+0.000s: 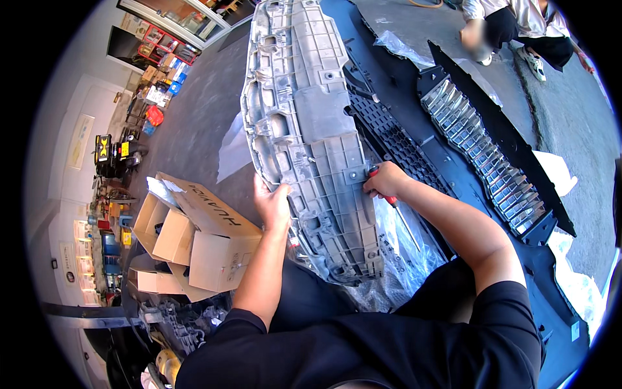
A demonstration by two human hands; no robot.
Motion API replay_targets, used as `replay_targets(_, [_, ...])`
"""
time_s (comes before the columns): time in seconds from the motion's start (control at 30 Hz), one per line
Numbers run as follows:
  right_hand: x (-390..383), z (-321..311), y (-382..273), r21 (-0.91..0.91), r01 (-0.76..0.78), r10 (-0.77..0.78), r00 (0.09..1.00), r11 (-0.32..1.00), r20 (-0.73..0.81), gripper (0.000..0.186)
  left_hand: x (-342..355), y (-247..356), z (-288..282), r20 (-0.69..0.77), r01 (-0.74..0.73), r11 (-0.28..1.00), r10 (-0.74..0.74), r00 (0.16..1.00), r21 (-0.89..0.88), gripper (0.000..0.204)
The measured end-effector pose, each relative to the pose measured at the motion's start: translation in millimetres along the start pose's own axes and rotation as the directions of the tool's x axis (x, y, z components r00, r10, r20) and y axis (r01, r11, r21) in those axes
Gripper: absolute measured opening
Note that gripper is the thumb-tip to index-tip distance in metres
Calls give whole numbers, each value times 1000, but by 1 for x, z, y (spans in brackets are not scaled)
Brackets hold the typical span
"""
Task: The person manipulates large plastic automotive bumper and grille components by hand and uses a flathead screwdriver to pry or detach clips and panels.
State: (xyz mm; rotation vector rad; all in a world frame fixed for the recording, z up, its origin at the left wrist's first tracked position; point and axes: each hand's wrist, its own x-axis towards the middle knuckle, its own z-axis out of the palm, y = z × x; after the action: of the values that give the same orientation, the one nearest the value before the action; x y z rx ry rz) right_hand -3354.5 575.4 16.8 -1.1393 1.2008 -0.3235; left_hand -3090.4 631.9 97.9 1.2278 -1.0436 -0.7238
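A long, dusty grey ribbed plastic panel (334, 110), which looks like a car's underbody cover, stands tilted in front of me. My left hand (273, 206) grips its left edge, the thumb on the near face and the other fingers partly hidden. At the right edge my right hand (387, 180) is closed around a screwdriver (391, 200) with a red handle. The screwdriver's thin shaft points down and to the right, away from the panel. Clear plastic wrap (395, 256) lies under the panel's lower end.
Right of the panel lies a large black car bumper (447, 152) with a honeycomb mesh grille (405, 142) and a chrome-slatted grille (486, 155). Open cardboard boxes (223, 249) stand at my left. A person (518, 29) crouches at the far right. Shelves with goods (162, 74) line the far left.
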Motion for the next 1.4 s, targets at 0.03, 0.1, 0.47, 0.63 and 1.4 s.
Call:
replay_targets(0.03, [0,0,0,-5,0,0,1000,1000,-3,18,0,0,1,3,-10,1000,10,1000,0,66])
replay_targets(0.1, [1,0,0,-24,-5,5,1000,1000,26,20,0,0,1,-26,-4,1000,4,1000,25,66])
replay_targets(0.47, [-1,0,-7,-18,-35,35,999,999,26,21,3,-1,-2,-7,4,1000,-4,1000,23,69])
replay_targets(0.63, [4,0,-4,-53,19,-15,997,998,75,23,7,-10,-13,-27,57,998,-57,998,6,71])
replay_targets(1.4, [63,99,255,-217,-341,269,915,915,-302,32,-21,-208,-167,-390,398,916,-382,838,-41,76])
